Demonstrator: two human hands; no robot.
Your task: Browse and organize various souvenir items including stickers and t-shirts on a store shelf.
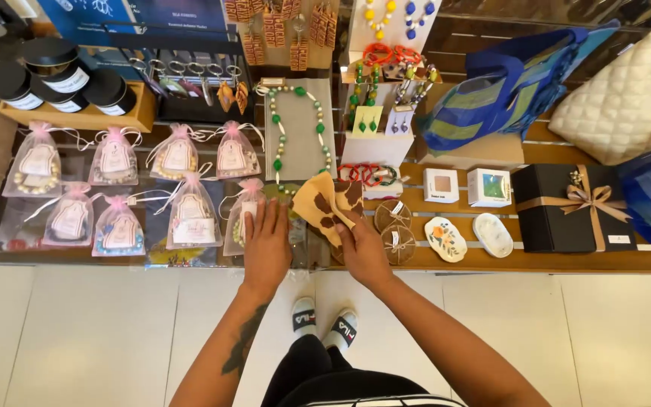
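pinching the tan, brown-spotted cloth [324,207] by its lower edge with my right hand [363,252], left hand [267,249] flat on the table [566,260] beside it; it looks light and floppy.

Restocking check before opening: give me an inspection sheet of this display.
Surface: wooden shelf, crowded.
Job's things: tan cloth with brown patches, held in the right hand by its lower edge.
Clutter: pink gift bags, bead necklace, black box with bow, black-lidded jars, round coasters.
Grips: left hand flat beside the cloth, holding nothing.
Cables: nothing seen.
Surroundings: white tile floor, blue bag.
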